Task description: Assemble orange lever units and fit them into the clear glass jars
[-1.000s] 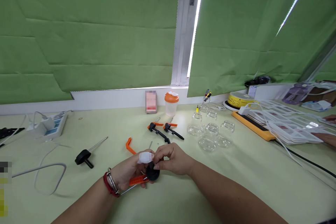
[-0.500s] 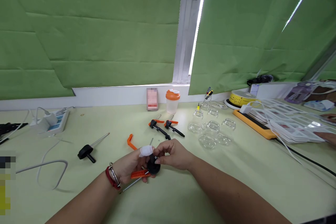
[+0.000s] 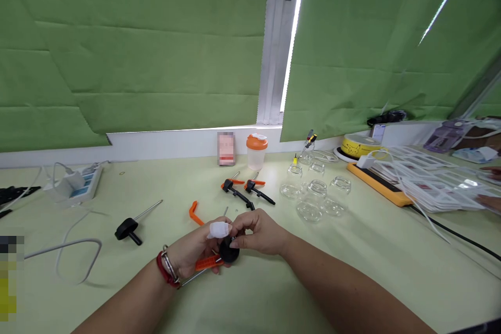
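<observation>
My left hand [image 3: 198,248], its thumb wrapped in white, is closed around a black round cap [image 3: 229,252]. An orange lever [image 3: 208,262] and a thin metal rod [image 3: 193,277] stick out from it toward the lower left. My right hand [image 3: 256,232] pinches at the top of the cap, beside the wrapped thumb; what lies between its fingertips is hidden. Just beyond my left hand lies a loose orange lever [image 3: 194,212]. Two black-and-orange assemblies with rods [image 3: 236,190] lie farther back. Another black cap with a rod [image 3: 127,228] rests to the left.
Several clear glass jars [image 3: 316,198] stand right of centre. An orange-lidded cup [image 3: 257,152] is by the wall. A power strip [image 3: 88,182] with cables lies left. On the right are an orange-edged device [image 3: 379,185], stacked white frames [image 3: 426,182] and another person's hand [image 3: 489,202].
My left thumb has shifted slightly over the cap, covering its black arm. The cap has turned a little, and less of the metal rod shows. The right hand still pinches there.
</observation>
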{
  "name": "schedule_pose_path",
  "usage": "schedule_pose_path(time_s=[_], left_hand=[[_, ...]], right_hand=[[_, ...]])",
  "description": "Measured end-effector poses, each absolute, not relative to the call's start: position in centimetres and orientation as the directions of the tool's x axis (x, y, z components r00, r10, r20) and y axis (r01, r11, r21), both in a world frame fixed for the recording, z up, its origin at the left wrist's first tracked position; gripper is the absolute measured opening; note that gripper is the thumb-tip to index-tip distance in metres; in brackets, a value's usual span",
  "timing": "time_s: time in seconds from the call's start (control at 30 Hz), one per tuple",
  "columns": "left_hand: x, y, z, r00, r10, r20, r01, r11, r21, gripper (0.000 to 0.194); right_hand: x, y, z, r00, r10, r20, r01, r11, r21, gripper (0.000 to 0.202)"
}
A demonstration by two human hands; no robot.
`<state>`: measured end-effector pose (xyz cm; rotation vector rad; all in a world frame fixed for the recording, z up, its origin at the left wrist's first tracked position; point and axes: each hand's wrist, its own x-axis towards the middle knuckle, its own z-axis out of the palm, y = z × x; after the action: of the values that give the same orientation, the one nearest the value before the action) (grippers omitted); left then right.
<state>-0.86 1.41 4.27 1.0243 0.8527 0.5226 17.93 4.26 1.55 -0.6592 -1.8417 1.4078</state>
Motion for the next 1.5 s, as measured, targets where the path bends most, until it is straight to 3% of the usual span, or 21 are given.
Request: schedule_pose_path(time_s=[0.3,0.77,1.07,1.5], left_hand=[[-1.0,1.6,4.0,0.582,0.727,-0.363,0.002,0.446,0.895,0.028],[-1.3,1.7,3.6,0.608,0.712,-0.352,-0.014,0.453,0.892,0.031],[-1.0,1.5,4.2,0.618,0.715,-0.325,-0.046,0.446,0.894,0.024],[-0.9,1.1,4.6,0.615,0.715,-0.333,-0.013,0.431,0.902,0.021]], right_hand=[[18.0,4.4,1.5,-0.636,0.710,0.302,-0.065,0.341,-0.938,0.015],[17.9,4.2,1.6,-0.613,0.759,0.221,-0.038,0.251,-0.967,0.019],[17.8,4.3,1.4,-0.612,0.774,0.164,-0.017,0.194,-0.981,0.021],[18.0,4.2,1.6,-0.643,0.722,0.255,-0.099,0.252,-0.963,0.012]])
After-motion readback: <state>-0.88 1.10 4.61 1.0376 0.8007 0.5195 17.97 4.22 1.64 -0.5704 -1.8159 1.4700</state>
